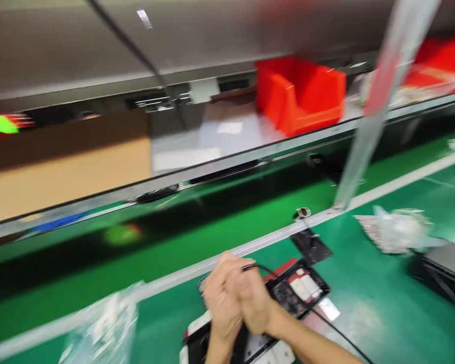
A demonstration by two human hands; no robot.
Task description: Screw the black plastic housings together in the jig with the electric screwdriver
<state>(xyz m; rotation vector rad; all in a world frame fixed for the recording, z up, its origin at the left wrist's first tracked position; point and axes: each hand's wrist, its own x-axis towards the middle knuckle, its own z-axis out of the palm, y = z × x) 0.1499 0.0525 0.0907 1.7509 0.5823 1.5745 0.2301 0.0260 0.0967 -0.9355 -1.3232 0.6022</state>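
Note:
My left hand (pixel 222 298) and my right hand (pixel 254 298) are pressed together with curled fingers, low in the middle of the head view. A thin black cable (pixel 263 267) comes out at the top of my right hand and curves off to the right. Whatever lies between my palms is hidden. Just right of my hands is an opened black housing (pixel 293 293) with white parts inside. Below them, partly covered by my forearms, lies a black and white casing (pixel 197 344). The picture is smeared by motion.
A plastic bag of small parts (pixel 106 323) lies at the lower left. More bagged parts (pixel 398 230) and a dark box (pixel 445 270) are on the right. Above the green bench (pixel 375 273) runs a shelf with a red bin (pixel 301 96) and cardboard (pixel 68 156). A metal post (pixel 369 121) stands at right.

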